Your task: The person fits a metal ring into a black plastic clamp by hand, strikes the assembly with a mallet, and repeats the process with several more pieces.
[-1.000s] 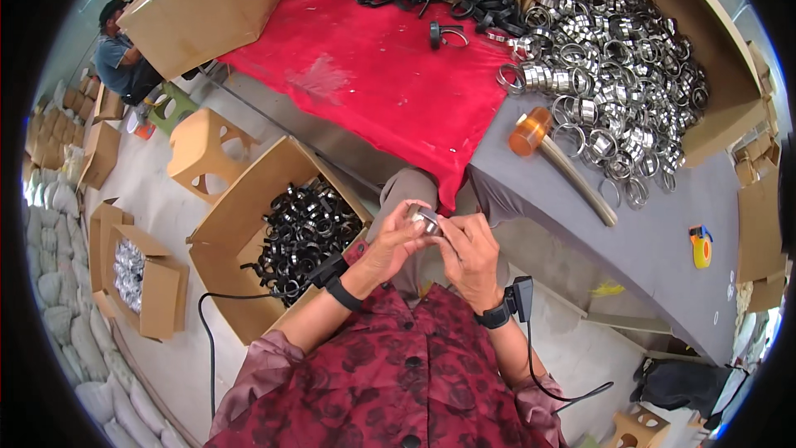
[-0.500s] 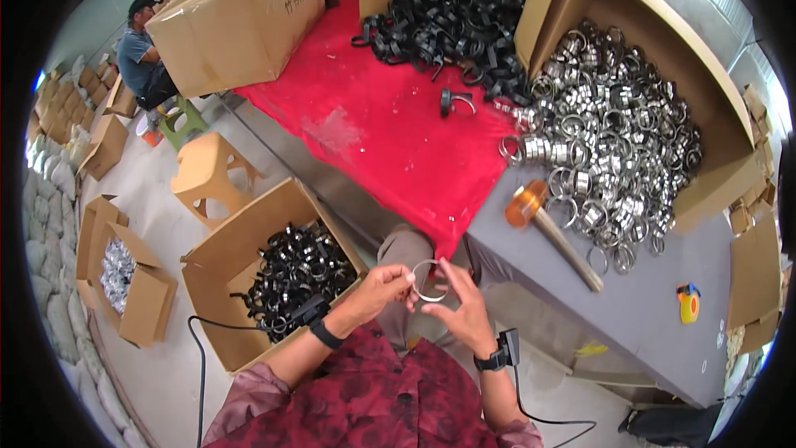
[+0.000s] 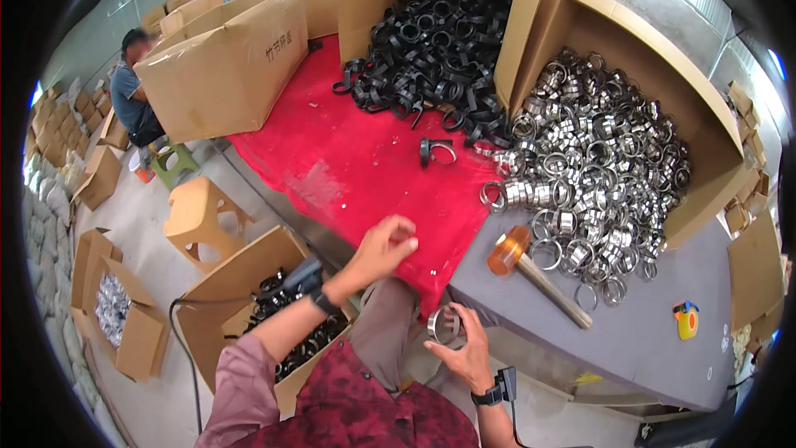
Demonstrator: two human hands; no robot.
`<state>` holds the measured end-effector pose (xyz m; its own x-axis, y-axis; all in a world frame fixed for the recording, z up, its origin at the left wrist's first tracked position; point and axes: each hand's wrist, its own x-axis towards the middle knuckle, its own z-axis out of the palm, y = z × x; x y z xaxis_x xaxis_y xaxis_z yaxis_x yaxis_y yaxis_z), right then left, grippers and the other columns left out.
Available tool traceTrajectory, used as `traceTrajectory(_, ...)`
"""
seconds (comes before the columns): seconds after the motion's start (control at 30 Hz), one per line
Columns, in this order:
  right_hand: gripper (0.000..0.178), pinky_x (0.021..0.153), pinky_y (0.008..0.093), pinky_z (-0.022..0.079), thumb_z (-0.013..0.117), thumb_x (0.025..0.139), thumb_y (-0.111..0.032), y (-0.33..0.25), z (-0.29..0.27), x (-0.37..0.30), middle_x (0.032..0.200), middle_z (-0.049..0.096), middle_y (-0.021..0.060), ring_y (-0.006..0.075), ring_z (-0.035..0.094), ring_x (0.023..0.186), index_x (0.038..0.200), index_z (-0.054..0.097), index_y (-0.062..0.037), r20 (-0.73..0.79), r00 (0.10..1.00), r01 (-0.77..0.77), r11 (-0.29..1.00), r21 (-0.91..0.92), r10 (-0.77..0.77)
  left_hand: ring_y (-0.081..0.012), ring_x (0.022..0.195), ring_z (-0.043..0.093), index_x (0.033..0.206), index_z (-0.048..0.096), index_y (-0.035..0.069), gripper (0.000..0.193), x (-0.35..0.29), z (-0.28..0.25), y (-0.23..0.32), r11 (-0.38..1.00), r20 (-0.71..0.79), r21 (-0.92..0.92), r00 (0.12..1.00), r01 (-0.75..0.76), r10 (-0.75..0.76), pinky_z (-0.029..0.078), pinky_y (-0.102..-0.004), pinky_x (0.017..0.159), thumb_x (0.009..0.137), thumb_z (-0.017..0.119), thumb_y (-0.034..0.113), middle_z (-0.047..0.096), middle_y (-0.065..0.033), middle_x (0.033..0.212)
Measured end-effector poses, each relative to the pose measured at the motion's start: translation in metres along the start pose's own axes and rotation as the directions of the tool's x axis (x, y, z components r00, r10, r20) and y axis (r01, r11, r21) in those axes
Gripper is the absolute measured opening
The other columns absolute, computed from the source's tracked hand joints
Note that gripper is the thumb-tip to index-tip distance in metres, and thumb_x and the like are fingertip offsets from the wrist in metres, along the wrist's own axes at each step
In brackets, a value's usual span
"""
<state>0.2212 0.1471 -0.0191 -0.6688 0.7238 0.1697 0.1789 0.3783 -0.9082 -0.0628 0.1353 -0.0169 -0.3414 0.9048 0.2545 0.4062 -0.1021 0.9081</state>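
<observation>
Your right hand (image 3: 464, 348) pinches a metal ring (image 3: 442, 325) steady; your left hand (image 3: 383, 247), fingers loosely curled and empty, hovers over the red cloth (image 3: 332, 166)

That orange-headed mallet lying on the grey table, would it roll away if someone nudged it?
The mallet probably rolls only a little: its round orange head is wider than the handle, so it would likely swing in an arc. It looks top-heavy, the head much thicker than the handle. It appears stiff, lying straight on the grey table.
</observation>
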Motion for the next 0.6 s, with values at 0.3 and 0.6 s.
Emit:
traceTrajectory(0.3, 0.081, 0.091, 0.0375, 0.055, 0.093, 0.067, -0.018, 0.017, -0.01, -0.014, 0.122, 0.062, 0.0153, 0.0267, 0.065, 0.109, 0.135, 0.054, 0.0025, -0.074, 0.997, -0.029, 1.0, -0.014, 0.027, -0.0394, 0.13, 0.049, 0.123, 0.066, 0.004, 0.041, 0.163, 0.016, -0.079, 0.93, -0.037, 0.331, 0.982, -0.162, 0.184, 0.037, -0.0448, 0.115, 0.089, 0.073, 0.024, 0.054, -0.0236, 0.136)
traceTrajectory(0.6, 0.081, 0.089, 0.0367, 0.057, 0.092, 0.068, -0.014, 0.014, -0.023, -0.004, 0.122, 0.061, 0.017, 0.027, 0.065, 0.11, 0.136, 0.053, 0.0041, -0.133, 0.991, 0.019, 0.996, -0.088, -0.03, -0.0297, 0.102, 0.059, 0.095, 0.07, 0.002, 0.013, 0.075, 0.034, -0.018, 0.593, 0.254, 0.585, 0.819, -0.553, 0.514, 0.045, -0.0396, 0.092, 0.083, 0.068, 0.008, 0.062, -0.0129, 0.106)
